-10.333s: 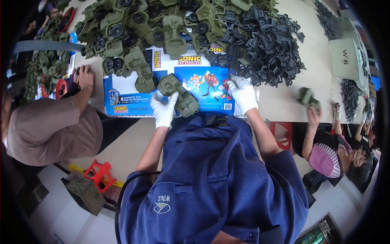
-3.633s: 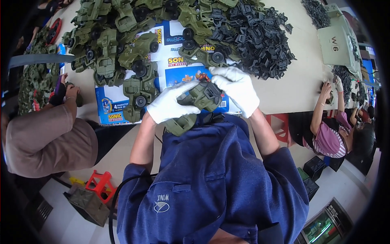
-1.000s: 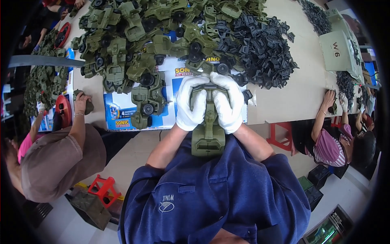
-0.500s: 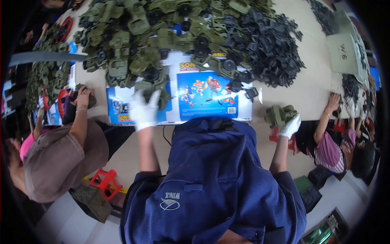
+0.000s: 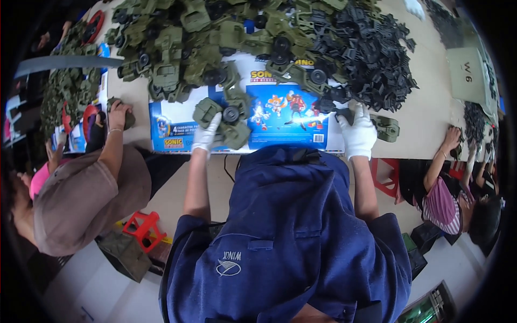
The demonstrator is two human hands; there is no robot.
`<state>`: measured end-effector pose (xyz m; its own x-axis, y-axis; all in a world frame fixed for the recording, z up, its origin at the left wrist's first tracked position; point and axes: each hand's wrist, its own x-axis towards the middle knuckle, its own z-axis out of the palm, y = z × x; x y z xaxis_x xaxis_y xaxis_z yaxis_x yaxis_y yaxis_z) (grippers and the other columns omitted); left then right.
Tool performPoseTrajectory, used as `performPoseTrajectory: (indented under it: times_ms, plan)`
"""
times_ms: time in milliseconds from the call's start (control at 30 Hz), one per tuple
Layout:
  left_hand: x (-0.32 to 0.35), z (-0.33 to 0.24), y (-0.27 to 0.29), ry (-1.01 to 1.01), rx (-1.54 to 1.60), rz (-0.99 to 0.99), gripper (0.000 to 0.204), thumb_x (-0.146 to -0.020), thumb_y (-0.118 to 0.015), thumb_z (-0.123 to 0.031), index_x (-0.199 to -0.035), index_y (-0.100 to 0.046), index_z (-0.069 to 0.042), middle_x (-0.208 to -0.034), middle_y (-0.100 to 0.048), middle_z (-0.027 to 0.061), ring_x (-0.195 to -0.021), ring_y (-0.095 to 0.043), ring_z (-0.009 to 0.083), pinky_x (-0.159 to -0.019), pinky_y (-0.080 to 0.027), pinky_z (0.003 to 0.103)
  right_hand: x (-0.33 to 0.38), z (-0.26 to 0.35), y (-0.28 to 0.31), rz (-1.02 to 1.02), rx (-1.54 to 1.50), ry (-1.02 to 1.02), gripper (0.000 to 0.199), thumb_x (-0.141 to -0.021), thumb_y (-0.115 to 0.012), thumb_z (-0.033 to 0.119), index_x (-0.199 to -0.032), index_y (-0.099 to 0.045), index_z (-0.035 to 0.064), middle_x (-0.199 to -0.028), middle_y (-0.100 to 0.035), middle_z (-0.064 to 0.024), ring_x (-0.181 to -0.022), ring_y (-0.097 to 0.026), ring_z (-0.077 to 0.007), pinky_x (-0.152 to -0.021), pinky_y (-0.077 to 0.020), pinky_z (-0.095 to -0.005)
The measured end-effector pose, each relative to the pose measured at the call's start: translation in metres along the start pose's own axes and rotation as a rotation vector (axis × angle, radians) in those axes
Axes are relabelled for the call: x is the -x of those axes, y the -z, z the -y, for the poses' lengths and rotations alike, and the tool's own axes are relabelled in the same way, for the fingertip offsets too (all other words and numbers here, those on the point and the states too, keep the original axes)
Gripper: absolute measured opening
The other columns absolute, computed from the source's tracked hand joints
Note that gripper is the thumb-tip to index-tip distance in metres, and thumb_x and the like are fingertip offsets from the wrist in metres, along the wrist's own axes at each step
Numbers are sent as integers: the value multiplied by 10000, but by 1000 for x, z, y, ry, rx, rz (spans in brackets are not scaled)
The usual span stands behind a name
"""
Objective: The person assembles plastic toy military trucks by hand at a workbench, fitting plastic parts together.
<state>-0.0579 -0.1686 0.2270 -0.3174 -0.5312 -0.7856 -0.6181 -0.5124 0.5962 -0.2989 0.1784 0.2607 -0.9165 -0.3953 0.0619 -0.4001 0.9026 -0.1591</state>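
Swung back from the side onto black parts [image 5: 371, 59], right hand [image 5: 358, 134] pinching one; left hand [image 5: 207, 134] gripping toy truck [image 5: 226, 121]; seat squarely.

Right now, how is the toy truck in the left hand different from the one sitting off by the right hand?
The left hand grips its green toy truck, which shows a black wheel; the lone green truck lies untouched on bare table beside the right hand, no wheel visible. The held truck sits over the blue printed box; the lone one lies off it. Both are olive-green plastic.

Toy trucks [image 5: 188, 43] left, seemingly loose parts [image 5: 371, 54] right.
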Motion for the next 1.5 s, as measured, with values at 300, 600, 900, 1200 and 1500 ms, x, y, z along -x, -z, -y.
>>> performPoseTrajectory:
  times_ms: [300, 600, 900, 1200, 1500]
  plan:
    - [86, -45, -24, -459, -1051, -106, 513, -746, -783, -443, -1070, -676, -59, -1031, -666, 148, -1035, -635, 292, -871, -497, 366, -25, -21, 1, 172, 372, 273, 485, -708, -756, 333, -1174, -677, 224, -1182, -639, -52, -952, -624, -267, -804, -491, -410]
    - [36, -16, -29, -1345, -1509, 104, 824, -641, -796, -416, -1355, -505, -125, -994, -577, 83, -967, -571, 272, -903, -384, 451, -9, -82, 4, 8, 295, 664, 289, -824, -553, 184, -1073, -665, 278, -1074, -655, 80, -895, -583, -170, -703, -428, -395]
    - [41, 13, -80, -1212, -1458, -151, 889, -727, -729, -573, -1437, -416, -139, -1135, -576, 141, -1081, -586, 284, -1044, -323, 529, 46, -107, -22, -103, -60, 403, 138, -843, -638, 143, -981, -630, 149, -828, -658, -97, -688, -628, -287, -587, -463, -426]
    - [38, -6, -95, -879, -1566, 10, 1208, -616, -763, -671, -1545, -193, -151, -1135, -616, 186, -941, -646, 308, -792, -464, 433, 8, -106, -17, 205, 225, -38, 219, -865, -598, 288, -866, -720, 105, -797, -699, -149, -742, -680, -335, -689, -532, -461]
    - [54, -30, -101, -587, -1219, 197, 1061, -726, -808, -374, -1548, -148, -243, -1249, -603, 191, -1090, -625, 370, -908, -506, 419, 1, 3, -36, 256, -285, -117, 372, -774, -715, 242, -1106, -667, 80, -1002, -684, -188, -907, -666, -373, -820, -527, -443]
